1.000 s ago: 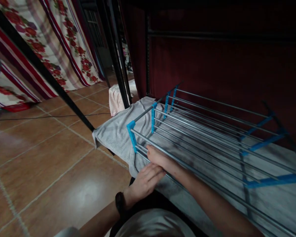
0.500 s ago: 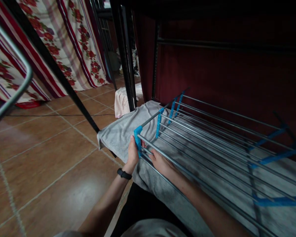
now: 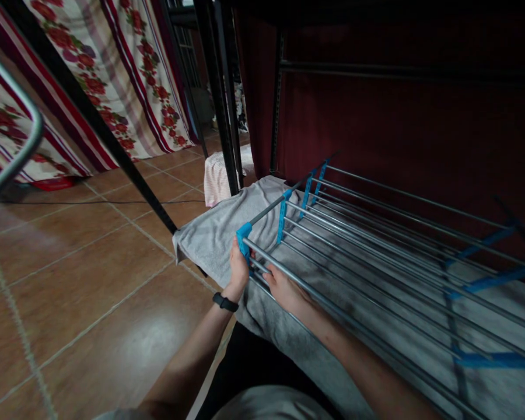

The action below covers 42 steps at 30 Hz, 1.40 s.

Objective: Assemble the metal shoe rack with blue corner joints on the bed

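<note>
A metal rack (image 3: 354, 245) of parallel tubes with blue plastic end brackets lies across a grey cloth (image 3: 214, 230). My left hand (image 3: 238, 267), with a black band at its wrist, is wrapped around the blue corner bracket (image 3: 244, 238) at the rack's near left end. Close beside it, my right hand (image 3: 283, 287) reaches between the tubes, its fingers closed on a lower metal tube (image 3: 259, 266) near that bracket. The fingertips of both hands are partly hidden behind the bracket and tubes.
Black metal posts (image 3: 222, 99) stand at the cloth's far left corner. A bent metal tube (image 3: 30, 140) juts in at left. Beyond the tiled floor (image 3: 114, 280) hangs a flowered curtain (image 3: 114, 76). A dark red panel (image 3: 376, 128) backs the cloth; a dark bar crosses above.
My left hand has shifted very slightly at the corner bracket. The rack and my right hand stay nearly where they were; the view has tilted a little.
</note>
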### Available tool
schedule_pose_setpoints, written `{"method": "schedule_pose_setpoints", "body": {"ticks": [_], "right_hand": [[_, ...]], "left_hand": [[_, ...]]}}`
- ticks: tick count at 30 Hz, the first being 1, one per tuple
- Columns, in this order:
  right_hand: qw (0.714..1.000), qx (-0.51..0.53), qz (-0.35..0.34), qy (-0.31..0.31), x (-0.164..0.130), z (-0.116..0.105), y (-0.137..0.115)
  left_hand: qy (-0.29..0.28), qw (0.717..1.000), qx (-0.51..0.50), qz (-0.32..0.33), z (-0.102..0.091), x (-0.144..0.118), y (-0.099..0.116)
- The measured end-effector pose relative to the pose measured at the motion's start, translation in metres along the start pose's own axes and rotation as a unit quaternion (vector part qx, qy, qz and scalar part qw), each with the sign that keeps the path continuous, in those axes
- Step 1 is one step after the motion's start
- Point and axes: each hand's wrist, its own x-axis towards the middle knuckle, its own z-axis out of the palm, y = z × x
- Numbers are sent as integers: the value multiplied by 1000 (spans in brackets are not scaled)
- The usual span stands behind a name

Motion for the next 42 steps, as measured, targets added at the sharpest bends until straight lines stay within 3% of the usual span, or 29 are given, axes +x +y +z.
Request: {"method": "schedule_pose_setpoints", "body": {"ticks": [9,20,27,32,37,42], "right_hand": [[999,20,-31,30,-4,-4,-3],[999,28,-37,19,-9,-15,-11],[997,65,-19,23,-8,-11,-13],[996,77,-34,27,-1,-12,-7],[996,-10,-64,65,5,-26,6],[997,-8,-75,30,-5,-15,-5]], "left_hand": [[36,999,6,-27,1,-6,9],[15,999,1,-31,-1,-4,7],[16,999,2,-33,0,-6,12],[-11,999,-19,-25,0,-2,9],[-70,997,-35,8,-1,-5,4],[0,999,-17,-40,-1,-7,8]]}}
